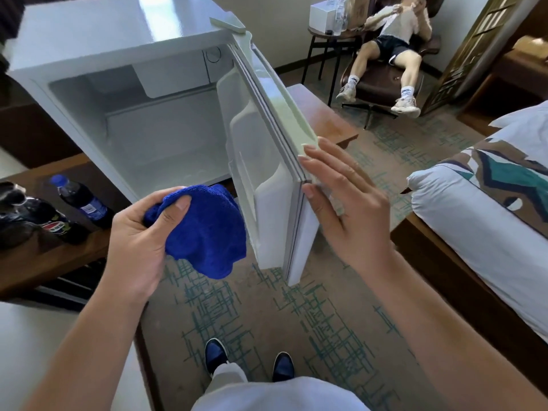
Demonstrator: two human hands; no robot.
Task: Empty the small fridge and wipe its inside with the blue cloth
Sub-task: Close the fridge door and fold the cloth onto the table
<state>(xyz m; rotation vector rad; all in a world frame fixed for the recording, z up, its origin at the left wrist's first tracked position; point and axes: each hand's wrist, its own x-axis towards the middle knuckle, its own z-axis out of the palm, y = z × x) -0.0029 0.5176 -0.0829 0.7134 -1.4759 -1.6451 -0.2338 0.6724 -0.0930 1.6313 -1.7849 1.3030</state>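
While one hand [139,229] pinches one blue cloth [204,229], the other [347,203], spread, touches the fridge door [267,161].

Fridge [89,40]: on the wooden counter [35,262], at upper left, cavity facing the camera.
Door [267,161]: swung out at the fridge's right side, edge toward the camera.
Cloth [204,229]: held in the left hand [139,232], below the cavity's lower edge and just left of the door.
Right hand [347,203]: flat against the door's outer face, to the door's right.
2 bottles [80,200]: lying on the counter, left of the fridge's base.
Bed [474,209]: at far right.
Seated person [391,46]: in a chair behind the door, upper right.
Side table [329,37]: left of the chair.
2 shoes [216,354]: on the carpet [296,315], bottom centre.
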